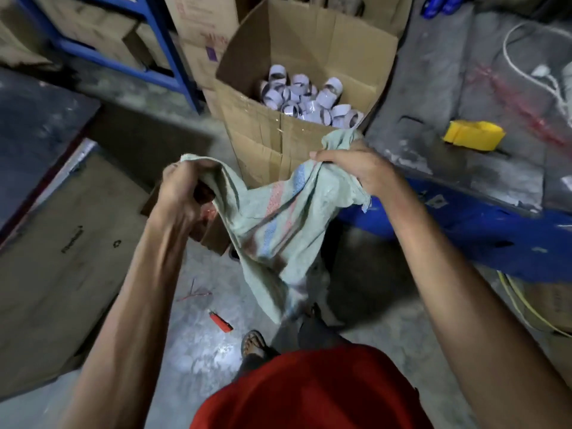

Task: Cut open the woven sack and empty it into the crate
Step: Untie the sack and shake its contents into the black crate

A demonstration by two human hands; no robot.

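Nearly done: woven sack (272,218) hanging limp, seemingly empty, gripped by left hand (182,193) and right hand (356,168); rolls (309,97) filling crate (257,125).

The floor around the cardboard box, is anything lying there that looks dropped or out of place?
Yes. A small red utility knife lies loose on the grey concrete floor near the person's sandalled foot, with thin red string scraps just beyond it. Both sit in the walking path. No white rolls appear spilled outside the box.
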